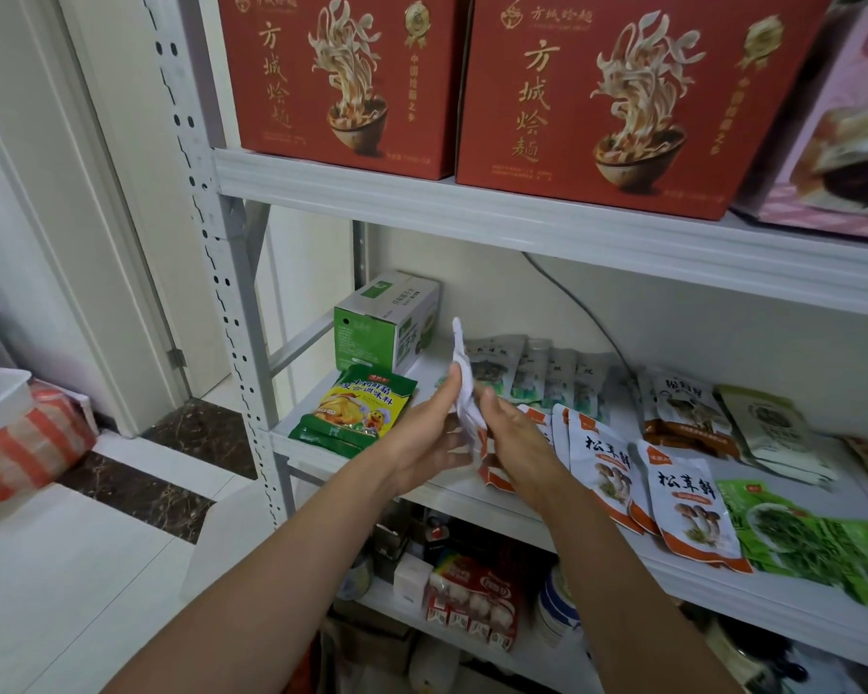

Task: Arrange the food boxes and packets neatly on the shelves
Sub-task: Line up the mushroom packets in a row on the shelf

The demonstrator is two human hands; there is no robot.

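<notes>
Both my hands hold a white and orange packet (464,393) edge-on above the middle shelf (442,488). My left hand (429,433) grips it from the left and my right hand (514,443) from the right. Several matching white and orange mushroom packets (682,498) lie overlapped just right of my hands. Green and yellow seasoning packets (357,408) are stacked at the shelf's left front. A green and white box (384,320) stands behind them. Grey-green packets (537,368) lie in a row at the back.
Two red noodle boxes (597,102) and a pink box (843,132) fill the upper shelf. Brown packets (682,413) and green packets (813,538) lie at the right. The lower shelf (472,598) holds mixed goods. A striped bag (26,443) sits on the floor at left.
</notes>
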